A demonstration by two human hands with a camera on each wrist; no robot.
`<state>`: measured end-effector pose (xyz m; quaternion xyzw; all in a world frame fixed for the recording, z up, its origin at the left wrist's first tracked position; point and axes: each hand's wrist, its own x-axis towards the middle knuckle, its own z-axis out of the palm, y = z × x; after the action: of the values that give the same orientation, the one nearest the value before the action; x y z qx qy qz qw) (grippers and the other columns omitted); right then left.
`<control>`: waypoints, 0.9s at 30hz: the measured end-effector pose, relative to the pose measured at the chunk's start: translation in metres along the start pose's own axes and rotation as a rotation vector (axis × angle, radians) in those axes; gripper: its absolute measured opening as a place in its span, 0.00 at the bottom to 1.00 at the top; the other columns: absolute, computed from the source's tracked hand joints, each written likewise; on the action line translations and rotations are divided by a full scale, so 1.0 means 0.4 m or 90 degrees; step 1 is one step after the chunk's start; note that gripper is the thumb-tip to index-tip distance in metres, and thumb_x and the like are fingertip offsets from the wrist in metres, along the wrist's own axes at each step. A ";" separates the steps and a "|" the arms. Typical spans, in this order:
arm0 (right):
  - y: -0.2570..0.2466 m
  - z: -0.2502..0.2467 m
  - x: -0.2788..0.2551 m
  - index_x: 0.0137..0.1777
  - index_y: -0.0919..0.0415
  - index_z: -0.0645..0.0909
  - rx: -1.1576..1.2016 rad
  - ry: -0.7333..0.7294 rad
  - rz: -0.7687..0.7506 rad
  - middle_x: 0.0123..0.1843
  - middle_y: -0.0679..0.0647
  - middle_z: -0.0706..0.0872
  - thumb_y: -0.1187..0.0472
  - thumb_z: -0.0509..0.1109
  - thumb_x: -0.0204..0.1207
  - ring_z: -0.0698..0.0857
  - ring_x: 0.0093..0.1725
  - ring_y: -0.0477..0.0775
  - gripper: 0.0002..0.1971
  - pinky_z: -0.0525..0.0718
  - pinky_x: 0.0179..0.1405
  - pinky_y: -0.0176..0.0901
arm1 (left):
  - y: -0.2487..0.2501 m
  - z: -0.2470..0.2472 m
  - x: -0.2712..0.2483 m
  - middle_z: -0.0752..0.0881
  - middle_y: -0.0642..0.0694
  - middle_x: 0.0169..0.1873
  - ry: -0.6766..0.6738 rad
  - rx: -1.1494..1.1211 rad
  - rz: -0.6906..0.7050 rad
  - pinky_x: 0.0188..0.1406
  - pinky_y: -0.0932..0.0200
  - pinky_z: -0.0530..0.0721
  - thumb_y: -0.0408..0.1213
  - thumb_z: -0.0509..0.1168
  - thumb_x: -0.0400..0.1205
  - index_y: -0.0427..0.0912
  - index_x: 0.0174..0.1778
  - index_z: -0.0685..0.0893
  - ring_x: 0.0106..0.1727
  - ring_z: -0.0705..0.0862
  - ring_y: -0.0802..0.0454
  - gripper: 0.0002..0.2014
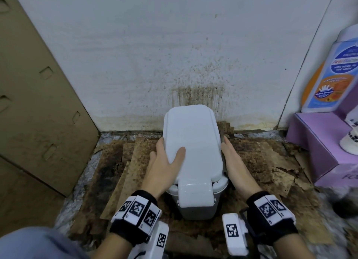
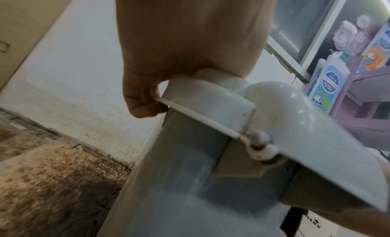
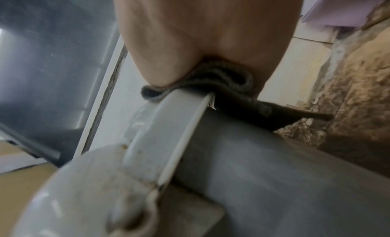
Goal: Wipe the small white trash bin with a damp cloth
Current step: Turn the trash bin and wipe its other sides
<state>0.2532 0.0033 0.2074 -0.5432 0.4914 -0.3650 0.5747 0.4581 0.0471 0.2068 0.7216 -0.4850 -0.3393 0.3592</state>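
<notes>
The small white trash bin (image 1: 193, 142) stands on the floor against the wall, lid down, grey body below. My left hand (image 1: 164, 158) grips the lid's left edge, thumb lying on top. In the left wrist view the fingers (image 2: 145, 105) curl under the lid's rim beside the bin (image 2: 190, 173). My right hand (image 1: 228, 152) lies along the bin's right side. It holds a folded dark grey cloth (image 3: 221, 80) against the rim of the bin (image 3: 274, 173). Only a strip of the cloth (image 1: 222, 137) shows in the head view.
Stained brown cardboard sheets (image 1: 131, 161) cover the floor around the bin. A tall cardboard panel (image 1: 38, 103) leans at the left. A purple box (image 1: 319, 142) with a blue-and-white bottle (image 1: 333, 74) stands close at the right. The wall (image 1: 174, 45) behind is spattered brown.
</notes>
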 end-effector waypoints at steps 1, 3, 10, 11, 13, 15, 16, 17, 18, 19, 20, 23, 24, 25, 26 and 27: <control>-0.009 -0.003 -0.002 0.85 0.31 0.56 0.004 -0.007 0.000 0.79 0.27 0.67 0.34 0.56 0.85 0.71 0.78 0.35 0.29 0.73 0.74 0.39 | 0.002 0.001 0.000 0.76 0.51 0.70 0.007 -0.009 -0.008 0.66 0.37 0.83 0.80 0.58 0.71 0.65 0.79 0.56 0.65 0.83 0.46 0.43; -0.025 -0.009 -0.010 0.74 0.26 0.63 0.029 -0.015 0.007 0.61 0.17 0.79 0.41 0.62 0.85 0.83 0.58 0.23 0.20 0.82 0.50 0.24 | 0.002 0.002 0.003 0.79 0.50 0.67 0.014 -0.029 -0.018 0.63 0.38 0.85 0.80 0.59 0.69 0.64 0.75 0.58 0.60 0.85 0.48 0.42; -0.010 -0.004 -0.005 0.80 0.32 0.63 -0.028 0.003 -0.050 0.69 0.37 0.72 0.39 0.69 0.80 0.80 0.63 0.35 0.30 0.82 0.62 0.39 | 0.005 -0.016 0.004 0.81 0.51 0.66 -0.023 -0.049 -0.008 0.60 0.41 0.88 0.77 0.62 0.69 0.61 0.73 0.58 0.60 0.87 0.50 0.41; -0.008 0.002 -0.008 0.77 0.29 0.66 -0.031 0.009 -0.057 0.69 0.38 0.74 0.38 0.69 0.80 0.81 0.63 0.35 0.26 0.84 0.61 0.39 | 0.007 -0.021 0.003 0.81 0.51 0.66 -0.028 -0.048 -0.004 0.59 0.43 0.88 0.76 0.62 0.70 0.61 0.73 0.58 0.60 0.87 0.52 0.40; 0.012 0.015 -0.010 0.78 0.29 0.68 -0.037 0.048 -0.076 0.72 0.45 0.77 0.31 0.69 0.75 0.82 0.68 0.45 0.31 0.86 0.64 0.50 | 0.019 -0.033 -0.001 0.80 0.53 0.66 -0.047 -0.029 0.009 0.56 0.50 0.88 0.72 0.63 0.75 0.62 0.71 0.57 0.60 0.86 0.55 0.35; 0.033 0.036 -0.023 0.80 0.33 0.67 -0.024 0.109 -0.082 0.71 0.48 0.75 0.31 0.69 0.74 0.80 0.70 0.50 0.34 0.84 0.67 0.56 | 0.038 -0.054 0.003 0.79 0.55 0.67 -0.070 0.004 0.032 0.49 0.62 0.85 0.66 0.64 0.82 0.60 0.74 0.57 0.58 0.84 0.61 0.32; 0.034 0.050 -0.035 0.82 0.36 0.66 -0.008 0.143 -0.081 0.71 0.48 0.74 0.33 0.69 0.77 0.79 0.70 0.49 0.34 0.82 0.68 0.55 | 0.049 -0.067 0.008 0.79 0.56 0.68 -0.086 0.016 0.044 0.48 0.64 0.84 0.64 0.63 0.83 0.57 0.77 0.57 0.58 0.84 0.64 0.33; 0.033 0.067 -0.051 0.85 0.40 0.62 0.009 0.174 -0.074 0.70 0.46 0.71 0.37 0.68 0.79 0.76 0.70 0.49 0.35 0.80 0.69 0.51 | 0.060 -0.081 0.014 0.79 0.56 0.69 -0.107 0.021 0.055 0.51 0.62 0.85 0.65 0.63 0.82 0.56 0.80 0.57 0.59 0.84 0.64 0.35; 0.032 0.085 -0.068 0.87 0.44 0.57 0.026 0.202 -0.063 0.70 0.43 0.67 0.40 0.67 0.81 0.74 0.70 0.48 0.38 0.78 0.68 0.48 | 0.067 -0.094 0.023 0.79 0.56 0.70 -0.131 0.025 0.062 0.55 0.57 0.87 0.66 0.63 0.82 0.56 0.82 0.57 0.61 0.85 0.62 0.37; 0.033 0.105 -0.083 0.89 0.47 0.53 0.034 0.226 -0.057 0.69 0.41 0.64 0.41 0.67 0.81 0.72 0.71 0.49 0.40 0.77 0.67 0.47 | 0.071 -0.103 0.034 0.79 0.56 0.71 -0.153 0.033 0.071 0.59 0.52 0.87 0.67 0.63 0.81 0.57 0.83 0.58 0.62 0.85 0.60 0.38; 0.036 0.125 -0.096 0.89 0.49 0.50 0.031 0.249 -0.052 0.68 0.39 0.61 0.41 0.66 0.81 0.70 0.73 0.50 0.42 0.76 0.68 0.48 | 0.074 -0.111 0.041 0.79 0.56 0.71 -0.174 0.047 0.076 0.61 0.49 0.88 0.68 0.63 0.81 0.58 0.83 0.58 0.62 0.86 0.59 0.38; 0.064 0.173 -0.112 0.90 0.48 0.47 0.018 0.302 -0.048 0.69 0.37 0.58 0.36 0.64 0.80 0.65 0.78 0.52 0.44 0.75 0.72 0.52 | 0.069 -0.117 0.052 0.76 0.57 0.74 -0.207 0.086 0.086 0.64 0.44 0.87 0.74 0.62 0.77 0.63 0.83 0.60 0.66 0.84 0.57 0.40; 0.069 0.184 -0.112 0.90 0.48 0.47 0.024 0.305 -0.047 0.72 0.37 0.58 0.36 0.63 0.79 0.64 0.78 0.52 0.44 0.75 0.70 0.50 | 0.067 -0.117 0.051 0.76 0.57 0.75 -0.205 0.084 0.090 0.65 0.44 0.86 0.75 0.62 0.77 0.64 0.83 0.61 0.67 0.84 0.57 0.41; 0.070 0.189 -0.112 0.89 0.47 0.47 0.031 0.306 -0.051 0.74 0.37 0.58 0.36 0.64 0.79 0.64 0.79 0.52 0.44 0.74 0.69 0.49 | 0.065 -0.117 0.050 0.77 0.58 0.75 -0.201 0.081 0.095 0.65 0.45 0.86 0.74 0.62 0.78 0.63 0.84 0.61 0.67 0.84 0.58 0.40; 0.068 0.191 -0.111 0.89 0.47 0.47 0.032 0.306 -0.053 0.73 0.37 0.58 0.36 0.64 0.79 0.64 0.79 0.52 0.44 0.74 0.69 0.48 | 0.066 -0.119 0.047 0.78 0.60 0.74 -0.199 0.079 0.095 0.65 0.46 0.87 0.71 0.62 0.80 0.61 0.85 0.61 0.66 0.84 0.60 0.39; 0.068 0.191 -0.108 0.89 0.47 0.47 0.033 0.306 -0.056 0.70 0.36 0.58 0.37 0.65 0.79 0.63 0.79 0.52 0.44 0.74 0.70 0.48 | 0.068 -0.120 0.044 0.79 0.60 0.74 -0.195 0.081 0.094 0.65 0.47 0.87 0.70 0.61 0.81 0.59 0.86 0.61 0.65 0.84 0.61 0.38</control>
<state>0.3126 0.0688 0.1826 -0.4465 0.5805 -0.5211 0.4384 0.4912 0.0321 0.2520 0.6451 -0.6063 -0.3863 0.2590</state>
